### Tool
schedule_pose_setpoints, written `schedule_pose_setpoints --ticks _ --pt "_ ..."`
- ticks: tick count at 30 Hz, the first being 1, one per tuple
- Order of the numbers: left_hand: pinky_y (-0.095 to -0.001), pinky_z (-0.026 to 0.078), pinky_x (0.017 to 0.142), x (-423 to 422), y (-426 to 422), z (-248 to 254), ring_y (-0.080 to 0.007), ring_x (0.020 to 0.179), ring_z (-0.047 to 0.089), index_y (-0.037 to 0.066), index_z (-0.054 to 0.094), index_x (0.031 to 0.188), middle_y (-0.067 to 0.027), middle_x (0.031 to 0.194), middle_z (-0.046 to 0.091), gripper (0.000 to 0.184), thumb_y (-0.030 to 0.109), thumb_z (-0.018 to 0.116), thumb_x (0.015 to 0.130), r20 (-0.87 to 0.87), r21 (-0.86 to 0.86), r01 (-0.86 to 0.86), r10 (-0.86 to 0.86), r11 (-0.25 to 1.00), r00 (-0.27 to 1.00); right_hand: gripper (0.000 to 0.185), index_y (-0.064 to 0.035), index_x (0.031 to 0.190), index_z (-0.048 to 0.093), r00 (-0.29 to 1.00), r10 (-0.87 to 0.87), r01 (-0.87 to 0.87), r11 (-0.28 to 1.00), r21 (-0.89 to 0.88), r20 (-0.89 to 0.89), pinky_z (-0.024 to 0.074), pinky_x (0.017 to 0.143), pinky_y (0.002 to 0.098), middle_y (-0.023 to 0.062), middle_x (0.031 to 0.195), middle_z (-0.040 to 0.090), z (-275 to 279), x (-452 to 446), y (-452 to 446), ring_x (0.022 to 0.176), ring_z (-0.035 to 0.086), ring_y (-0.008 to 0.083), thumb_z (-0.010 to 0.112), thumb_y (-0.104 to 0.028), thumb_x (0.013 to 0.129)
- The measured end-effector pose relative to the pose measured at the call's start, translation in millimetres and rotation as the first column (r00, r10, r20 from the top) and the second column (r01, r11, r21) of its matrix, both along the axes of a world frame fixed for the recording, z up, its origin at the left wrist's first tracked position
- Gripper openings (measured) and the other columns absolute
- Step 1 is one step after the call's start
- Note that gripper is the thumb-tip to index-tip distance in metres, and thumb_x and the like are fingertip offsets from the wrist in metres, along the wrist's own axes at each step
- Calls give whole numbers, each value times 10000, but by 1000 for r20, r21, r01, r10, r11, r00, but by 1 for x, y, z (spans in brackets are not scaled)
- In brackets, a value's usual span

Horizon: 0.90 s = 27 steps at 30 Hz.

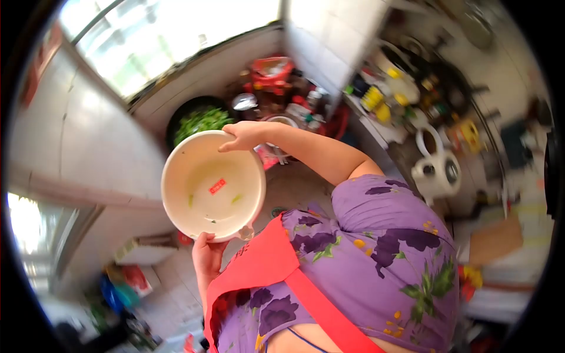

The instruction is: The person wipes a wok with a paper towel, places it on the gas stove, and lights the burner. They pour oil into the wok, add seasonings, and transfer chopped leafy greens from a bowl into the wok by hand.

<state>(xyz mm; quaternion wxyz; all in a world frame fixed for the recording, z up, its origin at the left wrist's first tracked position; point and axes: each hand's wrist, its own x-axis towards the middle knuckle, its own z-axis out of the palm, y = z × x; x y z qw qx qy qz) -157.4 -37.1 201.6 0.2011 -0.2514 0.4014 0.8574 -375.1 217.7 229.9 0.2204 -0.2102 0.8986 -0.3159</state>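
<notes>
Both my hands hold a large cream-coloured basin (176, 188), tilted so that its inside shows. My right hand (241, 136) grips the upper rim, thumb inside. My left hand (209, 253) grips the opposite rim near a small tab, its thumb over the edge and its other fingers largely hidden. Inside are a red printed mark (217, 186) and a few small green scraps (236, 199). Just beyond the basin, chopped green vegetables (203, 120) lie in a dark round pan (175, 117).
A red container (272, 72), a metal bowl (245, 103) and jumbled bottles crowd the corner under the window (170, 41). Bottles with yellow parts (376, 101) and a white appliance (436, 175) stand to the right. A light box (144, 250) is at lower left.
</notes>
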Motion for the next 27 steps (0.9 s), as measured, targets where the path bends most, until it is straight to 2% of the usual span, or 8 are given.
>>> schedule_pose_setpoints --ticks 7,11,14,17,19,22,24,27 --pt "-418 521 863 -38 49 12 -290 1122 541 31 330 1343 -122 1311 472 518 208 485 882 -202 -18 597 -588 802 784 428 -26 1176 529 836 -546 511 812 -283 -57 489 796 329 109 1026 644 27 162 163 938 606 170 616 -173 783" --pt "-382 561 741 -35 112 38 -280 1066 570 127 291 1386 -122 1246 496 555 289 507 902 -372 -38 765 -720 643 586 383 -6 1157 536 510 -860 802 462 -379 31 485 777 274 71 1015 628 68 300 234 914 589 117 609 -113 797" --pt "-377 545 754 -39 144 24 -310 1140 511 122 214 1448 -164 1260 474 632 307 484 908 -382 11 853 -786 522 486 373 0 1152 538 144 -977 864 45 -501 159 489 783 286 78 1025 619 96 404 267 904 596 142 591 -93 795" --pt "-373 521 790 -27 175 22 -301 1141 513 100 252 1433 -156 1264 475 617 302 494 904 -318 -83 883 -852 461 415 332 -3 1109 547 -165 -939 763 -315 -565 301 504 757 308 76 979 616 110 519 319 871 607 171 574 -70 785" --pt "-373 513 803 -21 193 18 -295 1137 515 96 268 1425 -153 1261 479 593 276 489 905 -279 -93 896 -875 434 395 266 -9 1049 554 -302 -889 706 -452 -546 345 511 729 317 74 945 608 108 597 358 849 605 174 563 -76 791" --pt "-378 495 837 -28 216 -20 -276 1133 514 91 309 1401 -137 1252 483 531 193 469 905 -163 -115 899 -901 422 402 223 -12 1001 558 -318 -836 578 -545 -607 448 512 708 307 75 932 602 61 676 405 836 601 161 554 -86 790" --pt "-378 495 841 -26 232 -17 -272 1135 511 92 311 1399 -131 1251 483 527 190 466 905 -126 -110 903 -907 415 402 214 -7 982 567 -525 -717 533 -697 -480 458 516 640 252 95 883 617 61 717 430 762 612 152 546 -107 794" --pt "-376 494 848 -28 256 -10 -260 1140 501 100 319 1392 -118 1247 482 510 173 450 905 -57 -95 907 -912 410 407 210 -7 972 583 -572 -651 622 -741 -253 499 497 532 187 109 803 628 71 734 455 635 607 151 535 -117 800"
